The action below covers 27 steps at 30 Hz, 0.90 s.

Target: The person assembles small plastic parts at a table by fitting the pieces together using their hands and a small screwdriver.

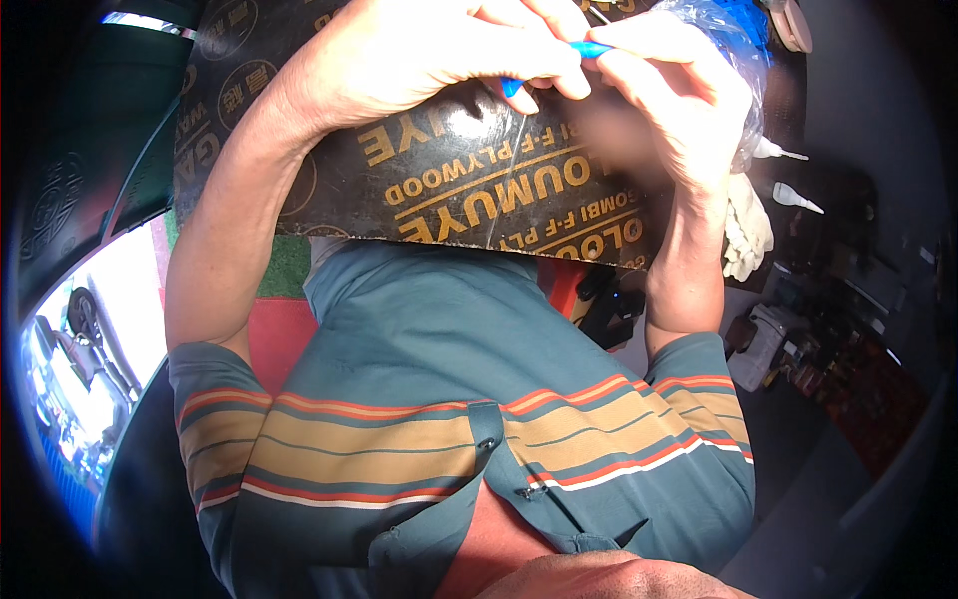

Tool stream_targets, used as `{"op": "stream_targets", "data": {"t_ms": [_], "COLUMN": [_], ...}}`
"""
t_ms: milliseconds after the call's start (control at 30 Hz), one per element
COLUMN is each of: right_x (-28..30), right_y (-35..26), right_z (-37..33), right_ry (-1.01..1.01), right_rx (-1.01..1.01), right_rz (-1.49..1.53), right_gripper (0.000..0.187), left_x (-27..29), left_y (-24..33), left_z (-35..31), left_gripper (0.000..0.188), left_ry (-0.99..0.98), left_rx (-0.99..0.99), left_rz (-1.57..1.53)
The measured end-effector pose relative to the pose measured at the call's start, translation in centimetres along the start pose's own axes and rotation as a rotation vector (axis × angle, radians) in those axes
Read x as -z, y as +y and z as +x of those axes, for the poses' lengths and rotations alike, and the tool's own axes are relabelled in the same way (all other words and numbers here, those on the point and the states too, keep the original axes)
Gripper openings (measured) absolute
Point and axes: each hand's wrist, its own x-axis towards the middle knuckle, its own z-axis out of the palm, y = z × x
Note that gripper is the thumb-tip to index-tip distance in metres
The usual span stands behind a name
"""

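At the top of the head view, both hands meet over a dark printed plywood board [449,190]. My left hand [489,50] is closed, its fingers curled around a small blue plastic piece whose tip [512,87] shows below them. Between the thumb and forefinger of my right hand [684,85] is pinched a slim blue piece [591,49], which reaches to the left fingertips. Whether the two blue parts are one object, I cannot tell, since the left fingers cover what lies between.
Beyond my right hand lies a clear plastic bag [743,75] with blue contents. White pointed nozzles [795,197] and a whitish cloth or glove [746,228] are at the board's right side. A dark green panel [95,150] stands at the left.
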Motion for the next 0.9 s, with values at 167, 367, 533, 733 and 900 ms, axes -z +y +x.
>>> {"op": "stream_targets", "data": {"t_ms": [167,367,533,733,900], "right_x": [0.9,1.0,0.9,-0.2,-0.9], "right_y": [1.7,1.8,1.6,0.3,0.1], "right_z": [0.0,-0.2,-0.4,-0.2,-0.2], "right_ry": [-0.113,-0.091,-0.071,-0.009,0.056], "right_rx": [0.145,0.102,0.1,0.042,0.008], "right_rz": [0.076,0.07,0.067,0.087,0.095], "right_gripper": [0.019,0.023,0.024,0.018,0.017], "left_x": [0.2,0.2,-0.1,-0.1,-0.2], "left_y": [-0.7,0.4,0.9,-0.5,-0.8], "left_z": [0.0,-0.1,0.0,0.3,0.4], "left_gripper": [0.02,0.02,0.021,0.022,0.021], "left_ry": [0.003,0.017,0.045,0.104,0.093], "left_rx": [-0.031,0.026,0.108,0.108,0.105], "left_rz": [-0.019,-0.008,-0.044,-0.072,-0.187]}}
